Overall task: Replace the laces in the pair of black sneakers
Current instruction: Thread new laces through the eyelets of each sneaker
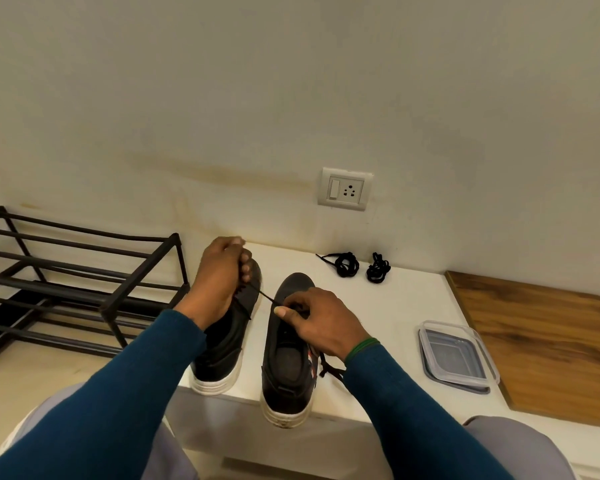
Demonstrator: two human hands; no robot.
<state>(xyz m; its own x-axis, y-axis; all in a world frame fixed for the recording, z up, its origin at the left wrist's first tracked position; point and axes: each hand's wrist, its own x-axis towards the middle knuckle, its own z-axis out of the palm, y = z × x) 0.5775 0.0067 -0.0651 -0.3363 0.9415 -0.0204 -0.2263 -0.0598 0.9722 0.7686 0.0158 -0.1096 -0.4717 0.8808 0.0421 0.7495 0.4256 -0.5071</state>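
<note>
Two black sneakers with white soles stand side by side on a white ledge (413,306), heels toward me. My left hand (219,275) grips the toe end of the left sneaker (222,355). My right hand (319,320) hovers over the right sneaker (288,372) and pinches a black lace (265,297) that runs taut from the left sneaker's eyelets. A loose black lace (328,367) lies beside the right sneaker under my right wrist. Two bundled black laces (345,264) (378,268) lie at the back of the ledge near the wall.
A black metal shoe rack (77,289) stands to the left. A clear lidded plastic container (456,356) sits on the ledge to the right, beside a wooden surface (548,341). A wall socket (346,189) is above the ledge. My knees are at the bottom.
</note>
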